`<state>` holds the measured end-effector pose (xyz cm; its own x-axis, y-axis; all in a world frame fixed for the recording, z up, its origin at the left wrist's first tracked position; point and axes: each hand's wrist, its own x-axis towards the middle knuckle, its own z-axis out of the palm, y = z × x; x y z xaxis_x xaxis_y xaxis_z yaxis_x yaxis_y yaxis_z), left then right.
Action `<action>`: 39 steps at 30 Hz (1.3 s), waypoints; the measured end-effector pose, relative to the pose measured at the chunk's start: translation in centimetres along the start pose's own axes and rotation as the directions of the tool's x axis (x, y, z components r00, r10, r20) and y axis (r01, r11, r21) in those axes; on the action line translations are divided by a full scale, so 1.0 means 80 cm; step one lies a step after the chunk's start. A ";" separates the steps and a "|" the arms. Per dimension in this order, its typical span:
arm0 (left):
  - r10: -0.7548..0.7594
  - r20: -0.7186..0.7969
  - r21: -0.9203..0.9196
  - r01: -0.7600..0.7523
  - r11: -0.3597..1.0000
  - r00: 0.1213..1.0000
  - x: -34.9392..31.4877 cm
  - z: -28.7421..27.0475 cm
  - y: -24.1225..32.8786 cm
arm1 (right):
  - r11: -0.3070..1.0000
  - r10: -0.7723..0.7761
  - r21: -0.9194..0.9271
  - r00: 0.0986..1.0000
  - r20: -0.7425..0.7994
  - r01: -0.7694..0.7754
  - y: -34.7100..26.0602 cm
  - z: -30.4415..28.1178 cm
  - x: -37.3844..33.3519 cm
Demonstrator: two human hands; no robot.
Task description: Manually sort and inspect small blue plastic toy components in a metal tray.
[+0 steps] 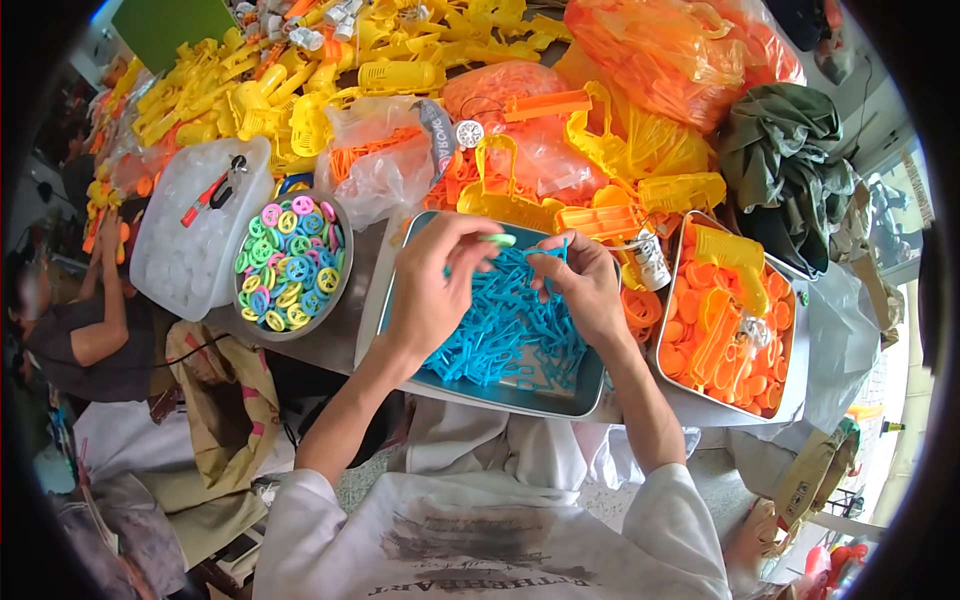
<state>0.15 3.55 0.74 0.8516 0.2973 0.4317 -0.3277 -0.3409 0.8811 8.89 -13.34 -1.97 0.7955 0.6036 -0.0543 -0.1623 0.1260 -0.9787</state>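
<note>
Over a metal tray (592, 392) heaped with small blue plastic pieces (490, 335), both of my hands are raised close together. My left hand (432, 285) has its fingers curled, with a small light-green plastic wheel (497, 240) pinched at the fingertips. My right hand (588, 290) is closed, thumb against forefinger, on a thin blue plastic piece (563, 246); part of that piece is hidden by the fingers. The wheel and the blue piece are apart. Left of the tray, a round metal bowl (345, 278) holds many spoked wheels in pink, green, yellow and blue.
A white translucent tub (158, 215) with red-handled pliers (214, 192) on it stands at the left. To the right, another tray (662, 345) holds orange discs and parts. Yellow plastic parts (400, 75) and orange bags (680, 55) pile up behind. Another person's arm (102, 320) shows far left.
</note>
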 end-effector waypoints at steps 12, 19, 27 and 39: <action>0.291 0.033 0.156 -0.293 0.943 0.956 0.009 0.029 -0.023 | 0.943 0.153 0.312 0.982 -0.107 -0.113 -0.001 -0.008 0.004; 0.256 0.003 0.112 -0.255 0.960 0.967 0.007 0.031 -0.030 | 0.876 0.199 0.455 0.979 -0.032 -0.163 -0.007 -0.007 0.003; 0.050 0.020 -0.098 -0.048 0.994 0.999 0.008 0.030 -0.027 | 0.962 0.167 0.217 0.986 0.015 -0.167 -0.001 -0.006 0.003; -0.109 -0.013 -0.187 0.104 0.977 0.994 0.009 0.025 -0.031 | 0.994 -0.021 -0.104 0.998 -0.060 0.015 -0.001 0.005 0.002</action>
<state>2.41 2.80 -1.51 0.8769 0.3439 0.3358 -0.3077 -0.1350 0.9418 8.79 -12.92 -1.80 0.8326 0.5520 -0.0454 -0.0890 0.0523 -0.9947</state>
